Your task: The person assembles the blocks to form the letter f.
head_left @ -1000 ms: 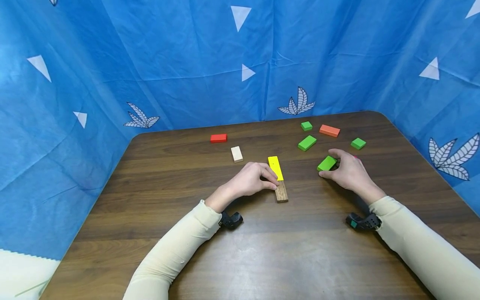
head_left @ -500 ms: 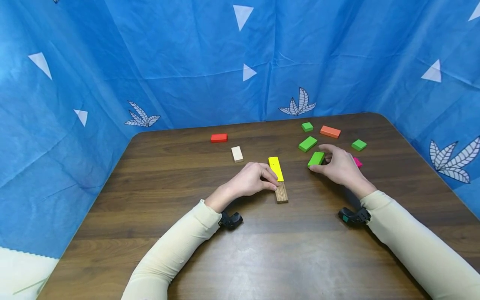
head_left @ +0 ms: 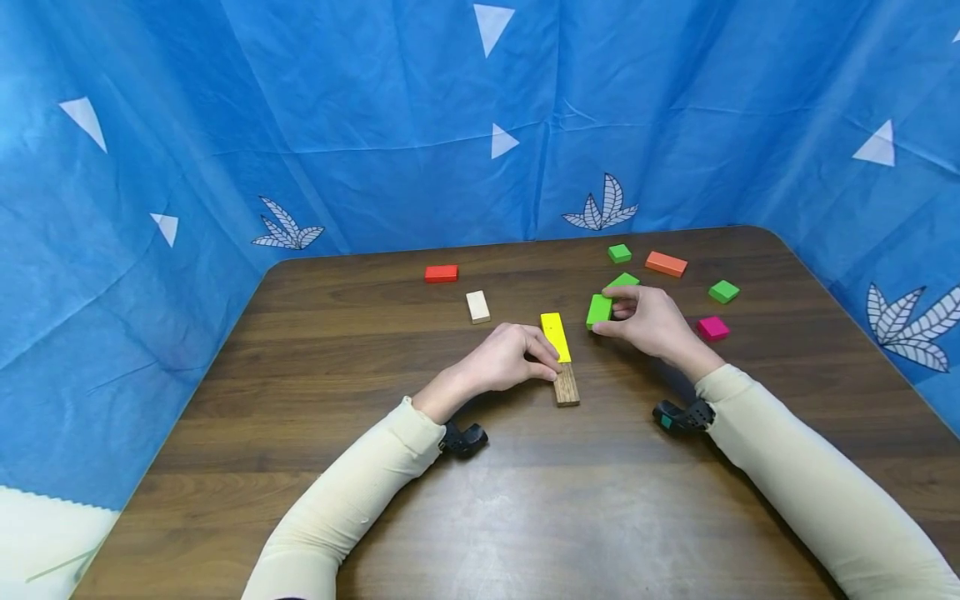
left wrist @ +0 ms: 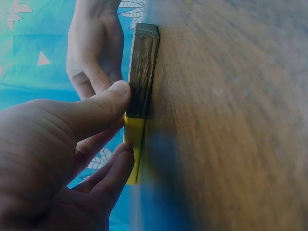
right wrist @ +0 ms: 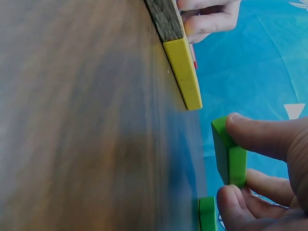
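Observation:
On the table [head_left: 495, 483], a yellow block [head_left: 553, 332] and a dark brown wooden block [head_left: 566, 388] lie end to end in one line. My left hand [head_left: 506, 360] rests its fingertips at their joint; in the left wrist view the thumb touches the brown block and a finger the yellow one. Between thumb and fingers, my right hand [head_left: 651, 321] pinches a green block [head_left: 598, 312] by its ends, to the right of the yellow one. The right wrist view shows this block raised over the tabletop, apart from the yellow block. Behind it another green block [head_left: 624, 281] is partly hidden.
At the back left lie a red block [head_left: 441, 273] and a white block [head_left: 477, 307]. An orange block [head_left: 666, 264], a magenta block [head_left: 712, 327] and two small green blocks, one farther back [head_left: 619, 252] and one rightward [head_left: 723, 292], lie at the right. A blue curtain [head_left: 390, 125] borders the table.
My right hand has moved left with the green block, which has turned toward the yellow block's direction. The magenta block has come into view behind it. My left hand has stayed in place.

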Available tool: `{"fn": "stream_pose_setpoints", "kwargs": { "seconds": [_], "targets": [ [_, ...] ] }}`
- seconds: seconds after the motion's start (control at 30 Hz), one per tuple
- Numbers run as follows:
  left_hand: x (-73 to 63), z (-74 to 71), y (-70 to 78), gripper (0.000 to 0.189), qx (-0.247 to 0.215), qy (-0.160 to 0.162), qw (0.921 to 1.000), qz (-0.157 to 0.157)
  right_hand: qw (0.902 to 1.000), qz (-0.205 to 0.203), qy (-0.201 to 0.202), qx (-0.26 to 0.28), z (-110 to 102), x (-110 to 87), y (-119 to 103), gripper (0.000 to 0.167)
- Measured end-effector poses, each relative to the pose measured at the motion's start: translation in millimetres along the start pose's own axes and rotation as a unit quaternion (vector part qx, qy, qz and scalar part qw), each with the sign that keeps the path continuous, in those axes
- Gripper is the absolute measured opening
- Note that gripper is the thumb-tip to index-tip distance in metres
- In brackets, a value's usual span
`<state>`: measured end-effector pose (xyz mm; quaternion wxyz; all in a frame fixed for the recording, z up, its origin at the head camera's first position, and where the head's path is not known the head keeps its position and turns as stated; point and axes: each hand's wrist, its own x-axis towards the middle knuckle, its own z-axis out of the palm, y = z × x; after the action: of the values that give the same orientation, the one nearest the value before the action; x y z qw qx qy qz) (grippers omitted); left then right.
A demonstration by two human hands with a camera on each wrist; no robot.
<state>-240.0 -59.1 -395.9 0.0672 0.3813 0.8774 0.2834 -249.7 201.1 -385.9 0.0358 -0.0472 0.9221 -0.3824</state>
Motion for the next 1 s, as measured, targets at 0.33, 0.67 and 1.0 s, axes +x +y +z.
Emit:
{"fn": "stream_pose_setpoints", "kwargs": {
  "seconds": [0.33, 0.67, 1.0],
  "targets": [
    [0.4, -0.4, 0.4, 0.015, -0.003, 0.001, 1.0000, 0.001, 0.9980, -0.013, -0.036, 0.051, 15, 27.6, -15, 0.064],
    [0.5, 0.2, -0.2, 0.014, -0.001, -0.001, 1.0000, -0.001, 0.9946, -0.037, -0.059, 0.077, 28, 54.6, -25, 0.066],
    [0.7, 1.3, 0.0, 0.014, 0.001, -0.001, 1.0000, 0.004, 0.9927, -0.012, -0.085, 0.084, 34, 69.5, -20, 0.066]
  ]
}}
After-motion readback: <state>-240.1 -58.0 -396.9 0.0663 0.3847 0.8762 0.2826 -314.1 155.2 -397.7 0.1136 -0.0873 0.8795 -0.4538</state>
